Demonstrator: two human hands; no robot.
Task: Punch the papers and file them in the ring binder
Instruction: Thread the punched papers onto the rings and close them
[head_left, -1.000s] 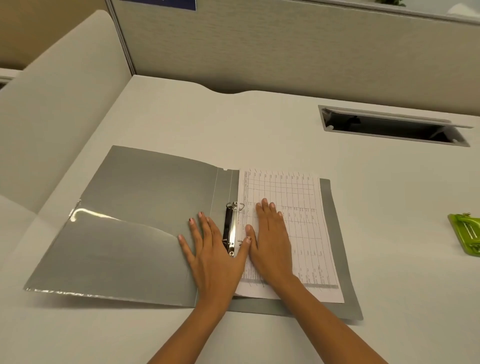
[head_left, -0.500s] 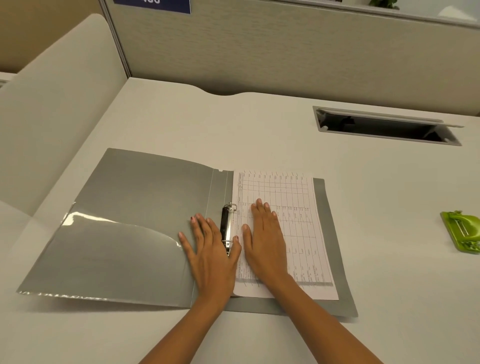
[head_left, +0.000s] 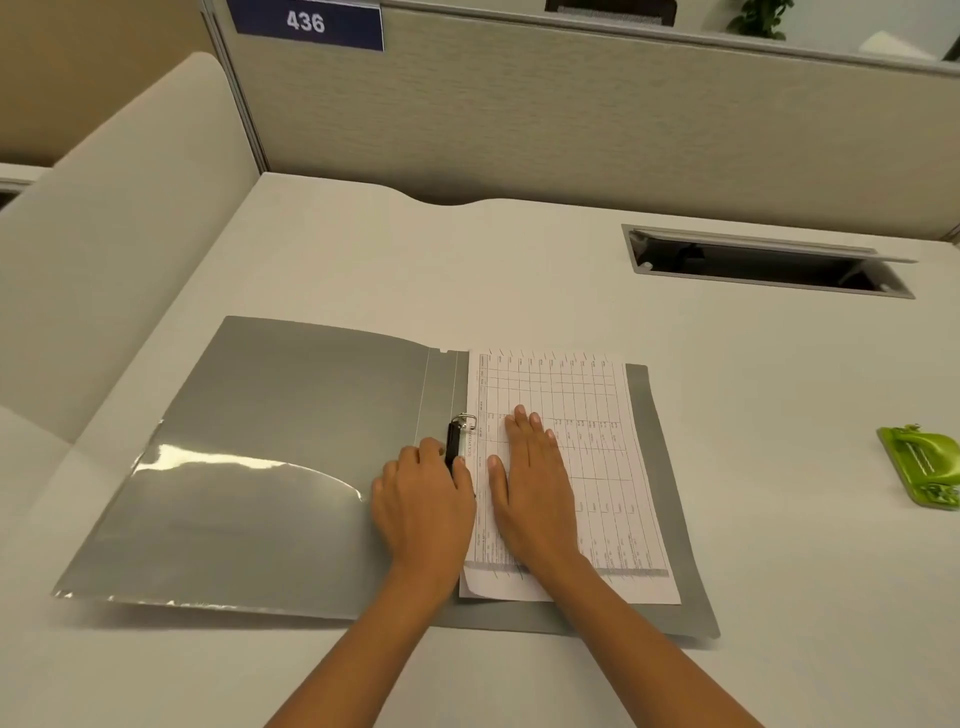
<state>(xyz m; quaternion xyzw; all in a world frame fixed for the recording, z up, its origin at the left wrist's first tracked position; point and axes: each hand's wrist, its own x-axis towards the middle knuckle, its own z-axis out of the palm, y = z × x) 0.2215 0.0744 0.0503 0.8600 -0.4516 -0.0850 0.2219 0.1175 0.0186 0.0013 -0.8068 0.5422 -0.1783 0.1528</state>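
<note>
Grey binder lies open flat on the white desk, clear pocket on its left flap. Papers, a printed table, sit on the right flap, left edge at the ring clip. Upper ring looks closed through the sheet; lower ring hidden under the left hand. Left hand: fingers curled over the clip's lower end, apparently pressing it; a true grasp cannot be confirmed. Right hand: flat, fingers extended, palm down on the papers just beside the clip. Green hole punch well apart at the desk's right edge. Open cable slot behind. Partition sign reads 436.
</note>
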